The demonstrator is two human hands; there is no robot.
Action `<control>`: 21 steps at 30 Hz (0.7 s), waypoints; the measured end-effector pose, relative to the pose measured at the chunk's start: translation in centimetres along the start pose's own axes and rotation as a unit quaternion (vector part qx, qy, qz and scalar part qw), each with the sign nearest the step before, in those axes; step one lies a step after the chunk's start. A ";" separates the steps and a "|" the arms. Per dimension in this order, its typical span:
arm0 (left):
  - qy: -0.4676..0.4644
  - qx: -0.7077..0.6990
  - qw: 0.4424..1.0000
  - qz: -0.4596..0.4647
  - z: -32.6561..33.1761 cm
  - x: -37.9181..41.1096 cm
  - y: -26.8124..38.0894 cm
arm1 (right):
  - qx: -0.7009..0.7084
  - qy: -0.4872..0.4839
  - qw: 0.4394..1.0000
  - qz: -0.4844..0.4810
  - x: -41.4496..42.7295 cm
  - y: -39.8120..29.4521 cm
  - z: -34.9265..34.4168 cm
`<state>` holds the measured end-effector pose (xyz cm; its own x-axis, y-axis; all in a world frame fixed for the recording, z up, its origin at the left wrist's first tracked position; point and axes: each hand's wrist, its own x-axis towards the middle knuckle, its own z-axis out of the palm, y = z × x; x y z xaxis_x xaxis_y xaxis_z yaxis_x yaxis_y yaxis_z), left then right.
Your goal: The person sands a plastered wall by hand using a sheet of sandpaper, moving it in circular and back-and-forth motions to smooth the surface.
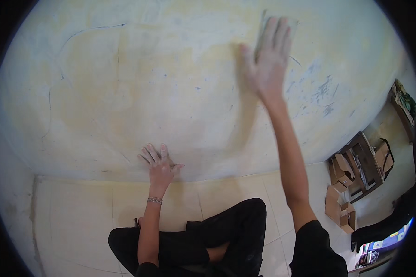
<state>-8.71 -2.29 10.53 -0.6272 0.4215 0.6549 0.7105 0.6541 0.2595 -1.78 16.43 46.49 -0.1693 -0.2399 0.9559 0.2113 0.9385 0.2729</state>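
High on the right, my right hand (271, 65) lies flat over a thin greyish sheet (293, 25), which looks like sandpaper, and presses it against the wall (180, 107). The palm hides most of the sheet. Pale dust coats the fingers. Lower down, my left hand (160, 169) rests on the same wall just above the floor, fingers spread and holding nothing. A chain bracelet (155, 200) circles the left wrist. Patchy yellow and white paint covers the wall, with thin cracks and dark scuffs (326, 90) to the right of my right hand.
My crossed legs (228, 235) in black trousers are on the tiled floor (79, 214). To the right stand open cardboard boxes (340, 207) and a dark wooden frame (364, 166). Another person's dark-clad leg (378, 230) shows at the right edge, near a lit screen (391, 240).
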 end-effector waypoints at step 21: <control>0.008 0.024 1.000 0.001 -0.1 -0.2 -0.5 | 0.090 -0.218 0.965 -0.111 -5.8 -4.8 -0.2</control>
<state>-8.88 -2.73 10.31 -0.6209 0.4124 0.6666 0.6950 0.6830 0.2247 -1.58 13.30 39.68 -0.5887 -0.3496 0.7288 -0.0417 0.9135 0.4046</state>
